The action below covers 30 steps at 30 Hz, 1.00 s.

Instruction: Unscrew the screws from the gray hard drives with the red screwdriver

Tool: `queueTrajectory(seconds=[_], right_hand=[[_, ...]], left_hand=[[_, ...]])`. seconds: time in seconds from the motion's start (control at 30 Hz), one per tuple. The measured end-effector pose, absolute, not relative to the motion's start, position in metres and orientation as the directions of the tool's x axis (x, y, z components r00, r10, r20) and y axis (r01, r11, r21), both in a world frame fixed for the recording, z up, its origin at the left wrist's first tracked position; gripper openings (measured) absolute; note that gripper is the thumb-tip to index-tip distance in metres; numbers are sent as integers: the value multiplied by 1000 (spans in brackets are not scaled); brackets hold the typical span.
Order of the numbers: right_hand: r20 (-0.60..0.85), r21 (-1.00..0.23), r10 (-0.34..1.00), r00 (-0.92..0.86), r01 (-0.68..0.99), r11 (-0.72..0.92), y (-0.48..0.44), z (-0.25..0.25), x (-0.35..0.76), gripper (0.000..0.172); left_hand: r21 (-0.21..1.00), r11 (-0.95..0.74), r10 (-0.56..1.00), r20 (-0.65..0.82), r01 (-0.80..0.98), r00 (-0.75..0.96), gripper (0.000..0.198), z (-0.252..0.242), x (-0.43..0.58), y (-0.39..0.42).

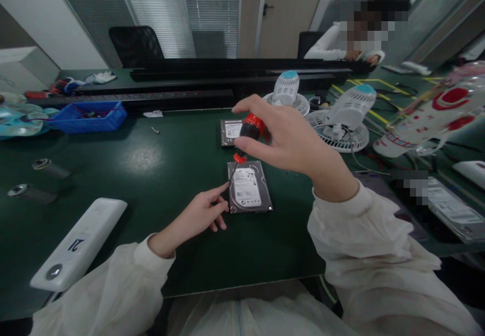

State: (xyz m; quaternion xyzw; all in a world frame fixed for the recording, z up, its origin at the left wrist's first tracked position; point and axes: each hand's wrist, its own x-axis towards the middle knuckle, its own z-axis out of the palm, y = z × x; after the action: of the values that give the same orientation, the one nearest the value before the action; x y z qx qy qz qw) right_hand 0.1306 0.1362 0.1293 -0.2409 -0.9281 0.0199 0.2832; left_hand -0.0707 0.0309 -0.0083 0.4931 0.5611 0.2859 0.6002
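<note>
A hard drive (249,187) lies flat on the green table (151,174) in front of me, label up. My right hand (288,139) is closed around the red and black handle of a screwdriver (248,131), held upright with its tip on the drive's upper left corner. My left hand (202,214) rests on the table at the drive's left edge, with the index finger stretched out against it and the other fingers curled. A second hard drive (230,132) lies farther back, partly hidden behind the screwdriver.
Two small white fans (337,118) stand at the back right. A blue bin (89,116) sits at the back left, two metal cylinders (38,179) at the left, and a white device (81,242) near the front left. Another person sits beyond the table.
</note>
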Motion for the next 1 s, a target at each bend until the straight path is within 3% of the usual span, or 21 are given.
queueTrajectory(seconds=[0.13, 0.37, 0.53, 0.77, 1.0], right_hand=[[523, -222, 387, -759, 317, 922, 136, 129, 131, 44], [513, -161, 504, -695, 499, 852, 137, 129, 129, 47], [513, -236, 391, -764, 312, 920, 138, 130, 131, 45], [510, -175, 522, -684, 511, 841, 137, 129, 129, 44], [515, -273, 426, -744, 329, 904, 136, 130, 130, 41]], left_hand=[[914, 347, 897, -389, 212, 210, 67, -8, -70, 31], [905, 370, 893, -409, 209, 189, 67, -4, -67, 30], [909, 363, 894, -402, 205, 197, 67, -6, -68, 31], [910, 362, 895, -400, 202, 197, 67, -5, -70, 30], [910, 362, 895, -400, 202, 197, 67, -4, -69, 31]])
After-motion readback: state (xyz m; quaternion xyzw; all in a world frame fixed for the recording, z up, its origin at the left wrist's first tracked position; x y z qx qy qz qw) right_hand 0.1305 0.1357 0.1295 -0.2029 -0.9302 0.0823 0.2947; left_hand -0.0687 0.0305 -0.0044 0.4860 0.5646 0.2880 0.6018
